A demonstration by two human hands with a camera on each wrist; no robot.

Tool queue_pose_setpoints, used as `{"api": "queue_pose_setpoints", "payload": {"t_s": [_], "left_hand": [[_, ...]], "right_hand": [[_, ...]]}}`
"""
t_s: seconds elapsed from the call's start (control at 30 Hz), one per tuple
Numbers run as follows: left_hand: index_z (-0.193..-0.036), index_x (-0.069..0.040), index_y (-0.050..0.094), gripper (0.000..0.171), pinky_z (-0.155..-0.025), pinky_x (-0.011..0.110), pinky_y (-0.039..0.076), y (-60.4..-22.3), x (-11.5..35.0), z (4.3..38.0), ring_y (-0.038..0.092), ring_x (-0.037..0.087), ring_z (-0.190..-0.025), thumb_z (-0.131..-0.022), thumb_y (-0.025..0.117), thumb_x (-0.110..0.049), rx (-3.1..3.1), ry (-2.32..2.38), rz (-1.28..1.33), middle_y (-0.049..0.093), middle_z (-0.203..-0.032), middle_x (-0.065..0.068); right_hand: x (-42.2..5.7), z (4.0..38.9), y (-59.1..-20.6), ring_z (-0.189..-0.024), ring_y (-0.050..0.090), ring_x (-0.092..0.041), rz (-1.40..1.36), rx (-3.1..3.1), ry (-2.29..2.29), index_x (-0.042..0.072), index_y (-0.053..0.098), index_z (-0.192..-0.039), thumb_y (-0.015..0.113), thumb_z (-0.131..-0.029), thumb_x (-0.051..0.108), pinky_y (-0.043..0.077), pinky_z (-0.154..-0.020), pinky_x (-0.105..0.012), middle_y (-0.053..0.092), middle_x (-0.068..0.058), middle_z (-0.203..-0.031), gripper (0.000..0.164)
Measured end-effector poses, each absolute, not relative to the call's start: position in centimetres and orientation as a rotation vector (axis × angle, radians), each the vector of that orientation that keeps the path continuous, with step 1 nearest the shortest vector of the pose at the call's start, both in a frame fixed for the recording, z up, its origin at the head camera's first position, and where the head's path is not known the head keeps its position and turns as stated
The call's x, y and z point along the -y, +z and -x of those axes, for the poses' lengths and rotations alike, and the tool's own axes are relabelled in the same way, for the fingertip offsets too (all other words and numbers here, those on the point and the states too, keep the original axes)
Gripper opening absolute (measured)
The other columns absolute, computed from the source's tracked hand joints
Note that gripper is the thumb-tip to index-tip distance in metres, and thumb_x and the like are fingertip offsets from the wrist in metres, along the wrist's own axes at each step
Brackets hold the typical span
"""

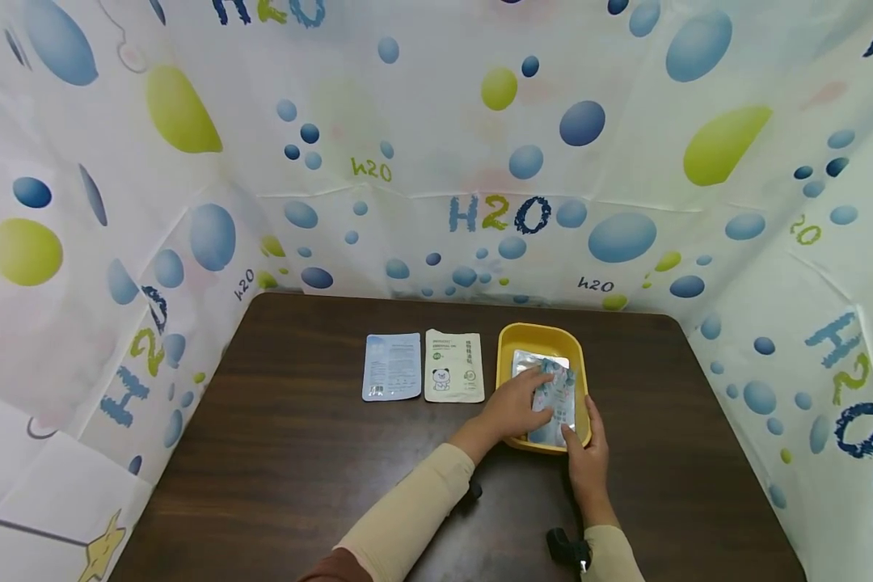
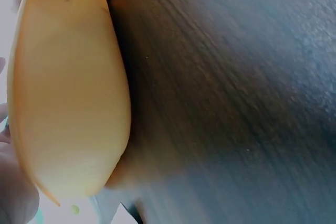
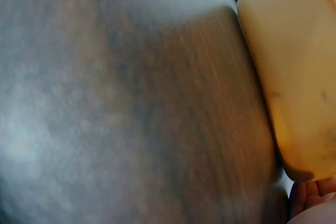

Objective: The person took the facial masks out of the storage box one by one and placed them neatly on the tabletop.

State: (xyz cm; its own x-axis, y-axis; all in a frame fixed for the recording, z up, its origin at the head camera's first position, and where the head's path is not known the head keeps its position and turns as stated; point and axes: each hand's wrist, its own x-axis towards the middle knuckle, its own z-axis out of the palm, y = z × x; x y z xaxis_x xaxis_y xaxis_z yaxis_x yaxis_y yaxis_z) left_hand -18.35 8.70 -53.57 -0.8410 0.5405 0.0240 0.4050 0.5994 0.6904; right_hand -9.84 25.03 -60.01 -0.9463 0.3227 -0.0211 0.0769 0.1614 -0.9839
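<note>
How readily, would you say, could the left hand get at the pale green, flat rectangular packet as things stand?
Probably yes: the left hand is at the yellow, rounded rectangular tray just beside the green packet, which lies uncovered, and nothing seems to block the way between them.

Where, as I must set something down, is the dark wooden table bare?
Bare patches of table lie left of the blue rectangular packet and right of the yellow plastic tray. Crowded: the tray, with left hand and right hand, and its narrow gap to the greenish rectangular packet.
</note>
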Motion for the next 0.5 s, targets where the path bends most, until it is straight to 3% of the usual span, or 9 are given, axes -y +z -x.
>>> {"api": "queue_pose_setpoints", "payload": {"t_s": [0.2,0.5], "left_hand": [[-0.158,-0.015,0.04,0.07,-0.12,0.032,0.038,-54.0,-8.6,18.1,0.04,0.016,-0.151,-0.096,0.064,-0.036,-2.663,0.985,-0.856,0.038,-0.165,0.002],[-0.159,-0.016,0.037,0.07,-0.12,0.033,0.039,-54.3,-8.6,18.1,0.039,0.016,-0.151,-0.096,0.064,-0.032,-2.689,1.025,-0.852,0.036,-0.166,0.001]], "right_hand": [[-25.0,9.6,-59.8,-0.149,0.036,-0.031,0.413,2.241,1.896,0.023,0.024,-0.164,0.054,-0.104,0.011,0.035,-0.094,0.004,0.025,-0.007,-0.17,0.067],[-24.2,9.0,-56.8,-0.147,0.036,-0.035,0.401,2.229,1.934,0.011,0.025,-0.163,0.052,-0.103,0.005,0.038,-0.093,0.003,0.025,-0.014,-0.169,0.066]]}}
